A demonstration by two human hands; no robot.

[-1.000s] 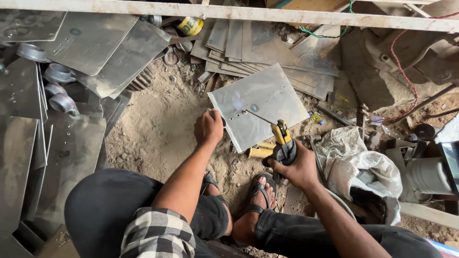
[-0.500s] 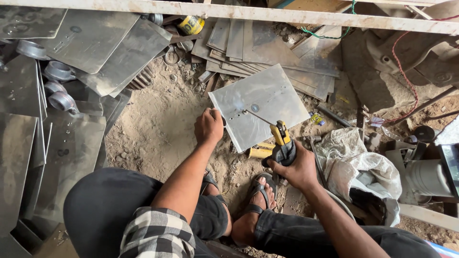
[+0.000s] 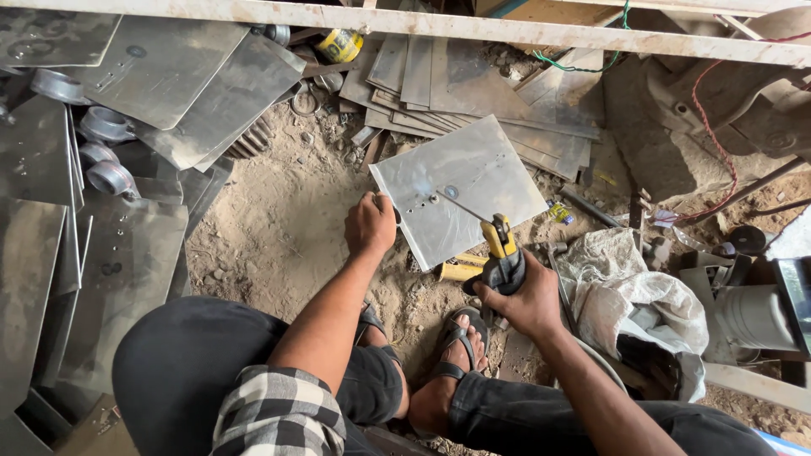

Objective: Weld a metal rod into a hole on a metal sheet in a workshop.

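A workshop floor of dry, sandy dirt (image 3: 270, 228) strewn with small stones and scraps, seen from above in even daylight. Stacks of dull grey metal sheets (image 3: 127, 76) lie along the left side, with several short metal rings (image 3: 106, 127) resting among them. More flat sheets (image 3: 456, 84) are piled at the top centre, just below a pale wooden beam (image 3: 507, 29) crossing the upper edge. A crumpled whitish sack (image 3: 642, 295) lies at the right, near a rusty machine part with a red wire (image 3: 718, 143).
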